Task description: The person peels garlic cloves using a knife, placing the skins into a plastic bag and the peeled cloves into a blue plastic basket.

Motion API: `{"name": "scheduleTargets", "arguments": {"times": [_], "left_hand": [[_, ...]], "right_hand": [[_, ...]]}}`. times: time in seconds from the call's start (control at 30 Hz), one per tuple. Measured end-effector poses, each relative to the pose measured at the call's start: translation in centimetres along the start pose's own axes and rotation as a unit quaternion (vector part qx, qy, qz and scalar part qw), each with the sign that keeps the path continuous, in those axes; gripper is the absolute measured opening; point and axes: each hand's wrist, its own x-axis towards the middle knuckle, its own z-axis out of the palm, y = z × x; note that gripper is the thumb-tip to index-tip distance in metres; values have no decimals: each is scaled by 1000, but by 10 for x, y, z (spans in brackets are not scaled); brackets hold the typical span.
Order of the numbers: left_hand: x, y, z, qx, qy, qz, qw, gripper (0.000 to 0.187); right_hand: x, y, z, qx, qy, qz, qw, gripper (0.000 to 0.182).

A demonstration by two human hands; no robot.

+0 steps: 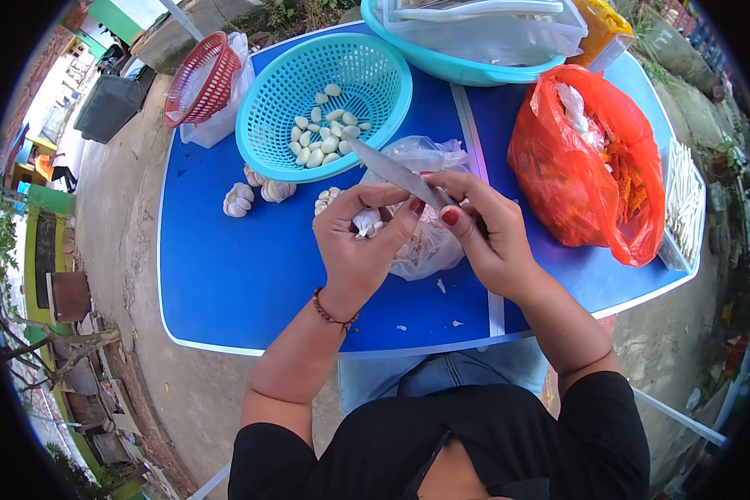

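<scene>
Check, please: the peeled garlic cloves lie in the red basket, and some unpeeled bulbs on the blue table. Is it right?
Not quite: the head view shows the peeled cloves in the turquoise basket, not the red basket. Some unpeeled bulbs do lie on the blue table.

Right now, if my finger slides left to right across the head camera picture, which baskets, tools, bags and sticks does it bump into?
Red basket, turquoise basket, knife, red plastic bag, white sticks.
</scene>
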Motion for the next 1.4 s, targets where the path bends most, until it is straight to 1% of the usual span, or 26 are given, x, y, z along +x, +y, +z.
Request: {"name": "scheduleTargets", "arguments": {"times": [0.07, 0.13, 0.2, 0.3, 0.4, 0.5, 0.6, 0.7, 0.9, 1.07, 1.17, 1.2, 1.27, 1.3, 1.37, 1.4], "left_hand": [[1, 2, 0, 0, 14, -22, 1000, 15], [2, 3, 0, 6, 16, -22, 1000, 15], [2, 2, -1, 8, 18, -21, 1000, 15], [2, 0, -3, 12, 19, -17, 1000, 14], [2, 2, -4, 23, 14, -12, 1000, 14], [1, 0, -5, 27, 7, 0, 1000, 15], [4, 1, -1, 30, 14, 21, 999, 17], [4, 3, 1, 37, 18, 20, 999, 19], [4, 3, -1, 46, 7, 17, 999, 24], [3, 7, -2, 39, 7, -23, 999, 21], [6, -1, -3, 75, 7, 43, 996, 19], [6, 0, 0, 48, 22, 27, 998, 19], [7, 4, 8, -7, 51, -6, 999, 18], [7, 4, 7, -11, 45, -25, 999, 18], [8, 3, 4, -18, 33, -62, 997, 20], [7, 3, 2, -18, 27, -72, 997, 21]], "right_hand": [[-1, -9, -8, 97, -36, 102, 989, 31], [0, -12, -10, 138, -55, 136, 979, 32], [1, -13, -8, 125, -57, 106, 985, 33], [1, -13, -6, 100, -56, 89, 989, 32], [1, -7, -4, 8, -34, 12, 999, 30], [0, -6, -2, 5, -24, 9, 1000, 28], [-1, -9, -7, 134, -55, 126, 981, 31], [0, -7, -9, 289, -72, 195, 935, 33], [-1, 0, -7, 361, -72, 203, 908, 34], [0, -1, -6, 319, -76, 188, 926, 34], [0, 1, -7, 328, -73, 197, 921, 33], [0, 1, -7, 335, -72, 201, 918, 33], [-1, -2, -7, 293, -62, 193, 934, 32], [-1, -3, -7, 271, -57, 188, 942, 31], [-1, -5, -3, 175, -35, 135, 975, 31], [-1, -5, -3, 150, -29, 122, 981, 31]]}}
